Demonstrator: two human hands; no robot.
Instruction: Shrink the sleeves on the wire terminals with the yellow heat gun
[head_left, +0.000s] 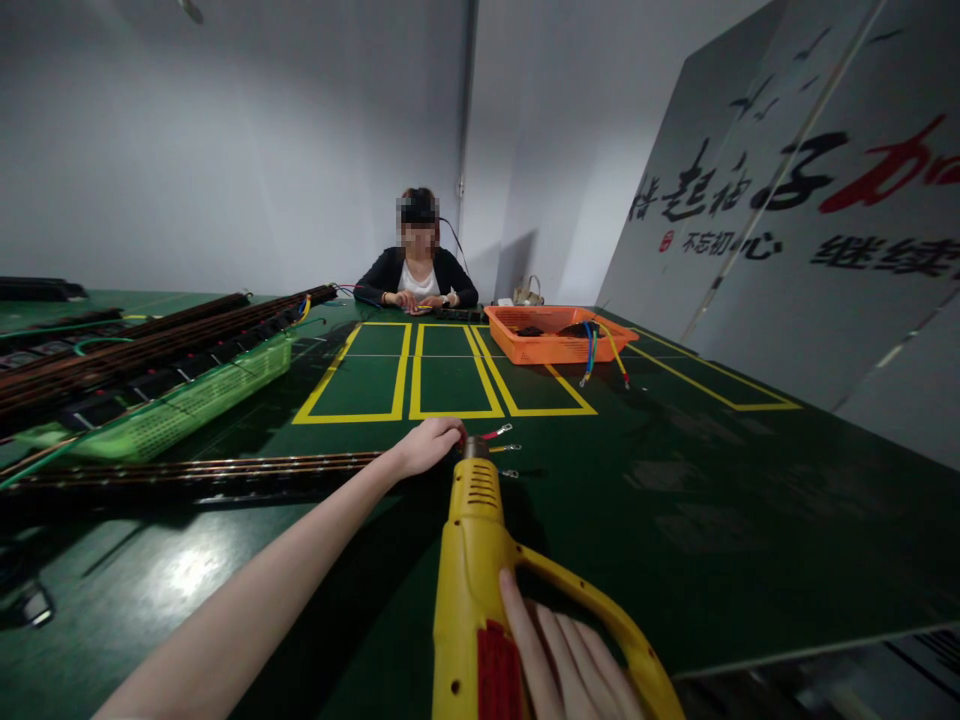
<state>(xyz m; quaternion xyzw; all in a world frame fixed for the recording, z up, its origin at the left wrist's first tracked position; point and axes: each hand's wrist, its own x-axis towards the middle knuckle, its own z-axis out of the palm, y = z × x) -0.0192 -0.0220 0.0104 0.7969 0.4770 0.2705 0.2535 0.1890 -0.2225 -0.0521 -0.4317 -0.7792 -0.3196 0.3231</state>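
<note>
My right hand (566, 660) is wrapped round the handle of a yellow heat gun (472, 545), near the bottom of the head view. Its metal nozzle (475, 448) points away from me, toward the wire ends. My left hand (430, 446) has its fingers closed on wires just beyond the nozzle. A red wire (493, 434) and a yellow wire (499, 449) stick out to the right, tipped with metal ring terminals. Another terminal (510, 473) lies a little nearer. A long dark strip with copper-coloured lines (225, 480) runs left from beneath my left hand and forearm.
An orange basket (517, 345) holds dark parts, with coloured wires hanging over its rim. A green basket (202, 405) stands at left beneath long dark assemblies (150, 345). Yellow tape rectangles (409, 385) mark the green table (750, 560). A person (417, 275) sits across it.
</note>
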